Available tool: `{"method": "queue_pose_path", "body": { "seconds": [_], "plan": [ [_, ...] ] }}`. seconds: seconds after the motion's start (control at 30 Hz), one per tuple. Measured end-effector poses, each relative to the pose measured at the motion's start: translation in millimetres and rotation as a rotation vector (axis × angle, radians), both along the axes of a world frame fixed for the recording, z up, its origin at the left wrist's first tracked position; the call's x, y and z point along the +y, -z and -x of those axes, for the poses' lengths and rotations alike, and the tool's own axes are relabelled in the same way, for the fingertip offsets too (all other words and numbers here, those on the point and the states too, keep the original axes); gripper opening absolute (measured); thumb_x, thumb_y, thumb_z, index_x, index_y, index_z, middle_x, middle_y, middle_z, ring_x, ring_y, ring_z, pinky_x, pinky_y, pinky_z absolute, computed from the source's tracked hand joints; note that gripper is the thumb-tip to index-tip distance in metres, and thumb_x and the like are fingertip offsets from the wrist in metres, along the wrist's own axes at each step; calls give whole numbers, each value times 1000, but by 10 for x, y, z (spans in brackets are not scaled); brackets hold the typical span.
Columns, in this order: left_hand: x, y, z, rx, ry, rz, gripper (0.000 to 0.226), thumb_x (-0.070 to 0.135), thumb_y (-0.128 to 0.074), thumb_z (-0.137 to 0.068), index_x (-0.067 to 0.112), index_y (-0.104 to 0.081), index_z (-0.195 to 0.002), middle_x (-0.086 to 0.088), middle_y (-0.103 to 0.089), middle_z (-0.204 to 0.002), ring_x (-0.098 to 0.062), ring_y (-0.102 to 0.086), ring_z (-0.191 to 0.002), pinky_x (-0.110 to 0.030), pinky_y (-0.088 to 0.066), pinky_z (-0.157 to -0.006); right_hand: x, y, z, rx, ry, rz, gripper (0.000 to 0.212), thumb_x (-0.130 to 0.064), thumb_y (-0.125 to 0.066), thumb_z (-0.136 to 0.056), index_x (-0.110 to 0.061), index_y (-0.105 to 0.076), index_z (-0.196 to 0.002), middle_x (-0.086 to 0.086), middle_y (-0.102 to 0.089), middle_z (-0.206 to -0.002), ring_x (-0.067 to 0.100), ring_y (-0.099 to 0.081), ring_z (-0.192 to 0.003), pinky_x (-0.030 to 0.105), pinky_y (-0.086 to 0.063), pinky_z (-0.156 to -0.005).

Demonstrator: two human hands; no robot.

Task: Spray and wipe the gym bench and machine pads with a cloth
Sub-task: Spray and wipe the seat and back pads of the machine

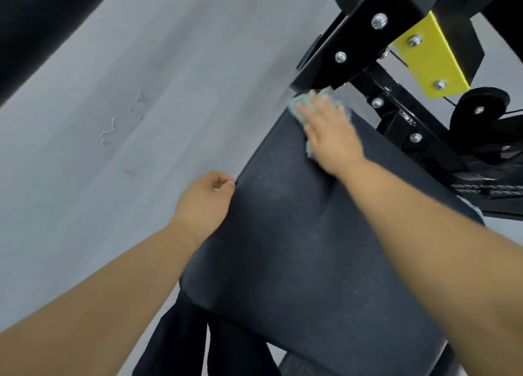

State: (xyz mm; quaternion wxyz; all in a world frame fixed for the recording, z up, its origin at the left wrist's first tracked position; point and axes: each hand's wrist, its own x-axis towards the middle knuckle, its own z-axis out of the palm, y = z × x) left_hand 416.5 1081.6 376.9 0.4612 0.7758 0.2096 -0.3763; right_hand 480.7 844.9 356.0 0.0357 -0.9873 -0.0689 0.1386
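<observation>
A black padded seat (305, 248) of a gym machine fills the lower middle of the head view. A light green cloth (304, 108) lies at the pad's far end. My right hand (331, 133) presses flat on the cloth with straight fingers. At the pad's left edge my left hand (205, 203) has its fingers curled, the fingertips touching that edge. I cannot tell whether it grips the edge. No spray bottle is in view.
The machine's black steel frame (365, 39) with a yellow plate (435, 61) and bolts rises just beyond the cloth. A black pulley wheel (478, 112) and a weight stack (486, 189) stand at the right. Grey floor (113, 149) lies to the left, dark trouser legs (181, 344) below.
</observation>
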Motion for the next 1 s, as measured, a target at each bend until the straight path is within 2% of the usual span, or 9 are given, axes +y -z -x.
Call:
{"method": "queue_pose_path", "body": {
  "seconds": [0.1,0.2,0.3,0.4,0.53,0.63,0.73,0.87,1.0],
  "plan": [
    [54,46,78,18,-20,-2,19,25,-45,-94,22,-63,-101,6,-63,-100,-18,-59,-94,-30,-45,-87,91,33,-170,-53,237,30,45,-19,-32,-101,-19,-29,-147,8,-15,-157,27,-11,-144,39,-2,-116],
    [107,87,180,31,-62,-34,21,26,-43,-94,21,-61,-105,3,-64,-106,-20,-58,-100,-33,-44,-93,565,106,4,-80,333,78,47,-24,-31,-101,-19,-25,-148,8,-11,-158,27,-8,-145,39,-1,-116],
    [196,105,293,67,-102,-61,23,23,-40,-95,21,-59,-108,1,-62,-109,-22,-56,-103,-35,-43,-95,1087,191,455,-68,212,3,45,-21,-38,-98,-20,-37,-143,7,-22,-155,28,-15,-144,40,-5,-115],
    [322,82,428,68,-163,-119,22,20,-39,-95,15,-58,-104,-3,-62,-104,-21,-53,-95,-34,-42,-88,1497,190,1060,-118,87,-104,41,-16,-47,-88,-17,-57,-128,9,-44,-144,32,-35,-135,42,-15,-113],
    [431,64,576,81,-222,-167,22,18,-39,-94,7,-56,-102,-9,-60,-100,-26,-53,-93,-39,-43,-90,1628,22,1715,82,-269,-239,42,-19,-40,-89,-16,-58,-127,6,-48,-141,29,-41,-133,42,-24,-112],
    [455,43,719,64,-226,-178,24,23,-39,-95,11,-55,-108,-4,-58,-105,-25,-51,-99,-38,-41,-92,1128,32,1496,14,-413,-167,46,-15,-46,-84,-17,-57,-129,10,-50,-139,31,-47,-127,42,-28,-109],
    [416,37,838,25,-202,-176,21,26,-39,-96,17,-55,-105,-2,-57,-104,-25,-52,-103,-36,-42,-88,612,31,1036,-83,-194,-35,45,-17,-40,-90,-14,-52,-134,15,-44,-143,34,-42,-131,45,-28,-111],
    [338,39,967,-74,-195,-228,22,26,-38,-96,18,-55,-106,0,-58,-110,-23,-52,-105,-34,-40,-85,818,5,977,-92,252,-35,45,-19,-38,-98,-16,-37,-144,9,-23,-155,31,-19,-143,42,-11,-116],
    [329,48,1119,-129,-317,-258,20,25,-37,-95,16,-53,-102,-6,-59,-110,-26,-54,-103,-42,-44,-90,1471,145,1523,-109,109,-107,47,-20,-44,-92,-17,-45,-139,8,-35,-150,31,-28,-140,43,-18,-114]
  ]
}}
